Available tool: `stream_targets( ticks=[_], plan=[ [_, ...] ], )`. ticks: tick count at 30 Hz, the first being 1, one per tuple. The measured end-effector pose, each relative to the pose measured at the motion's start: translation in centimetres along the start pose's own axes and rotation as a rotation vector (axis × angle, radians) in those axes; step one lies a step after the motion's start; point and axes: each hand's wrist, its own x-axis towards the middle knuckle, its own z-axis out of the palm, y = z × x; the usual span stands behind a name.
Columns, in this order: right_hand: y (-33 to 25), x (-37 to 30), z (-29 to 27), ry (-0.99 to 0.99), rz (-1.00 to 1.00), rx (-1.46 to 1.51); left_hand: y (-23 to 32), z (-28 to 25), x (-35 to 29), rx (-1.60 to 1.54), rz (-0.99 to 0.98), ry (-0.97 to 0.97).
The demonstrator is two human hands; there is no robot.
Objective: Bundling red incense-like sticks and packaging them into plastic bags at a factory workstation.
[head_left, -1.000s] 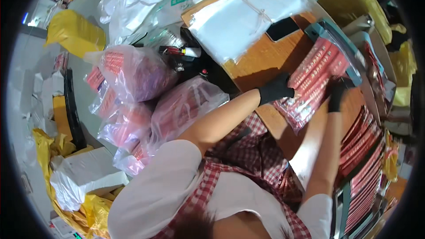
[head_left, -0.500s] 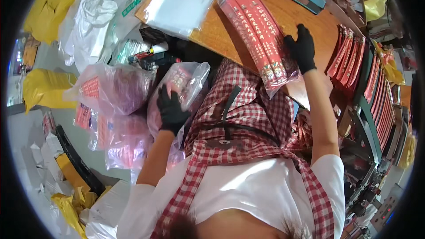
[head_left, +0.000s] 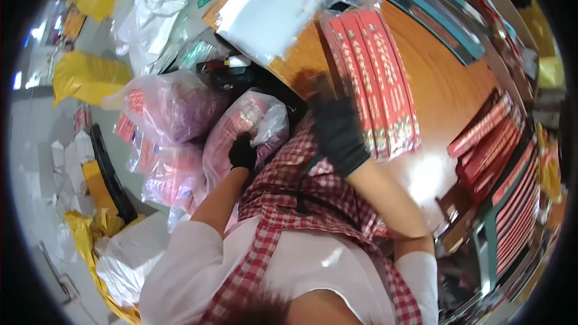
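The right hand (head_left: 338, 135), black-gloved, has its grip clamped on the near end of the red pack (head_left: 373, 81), which has swung closer across the bench (head_left: 445, 84) since a moment ago. The left hand (head_left: 242, 153) has slid deeper onto the clear bag (head_left: 244, 126) below the bench edge, fingers closed on its plastic. Both items now look secured.

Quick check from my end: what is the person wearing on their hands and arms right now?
Both hands wear black gloves that end at the wrist: the left hand and the right hand. The forearms are bare. White short sleeves cover the upper arms, and a red-and-white checked apron lies over the white top. No markings show on the gloves.
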Motion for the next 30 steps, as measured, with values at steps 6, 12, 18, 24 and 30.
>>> stream_targets(
  ticks=[6, 12, 18, 24, 30],
  plan=[
    [-4.7, 0.6, 16.4, -0.955, 0.212, 0.365, 6.5, -3.5, 1.2, 0.337, -0.564, -0.191],
    [-11.6, -1.5, 15.4, -0.929, 0.042, 0.793, -9.4, 3.1, -5.3, -0.393, -0.877, 0.108],
    [-11.1, -1.8, 2.2, -0.701, 1.159, 1.570, -4.1, -7.9, -9.4, -0.830, -1.085, 0.006],
    [-13.1, 10.2, -19.3, -0.968, 0.975, 1.654, -0.4, -23.7, -18.7, -1.178, -0.933, 0.155],
    [-13.6, 13.9, -32.3, -0.344, -0.562, 1.122, 3.3, -45.0, -26.0, -1.015, -0.681, 0.584]
  ],
)
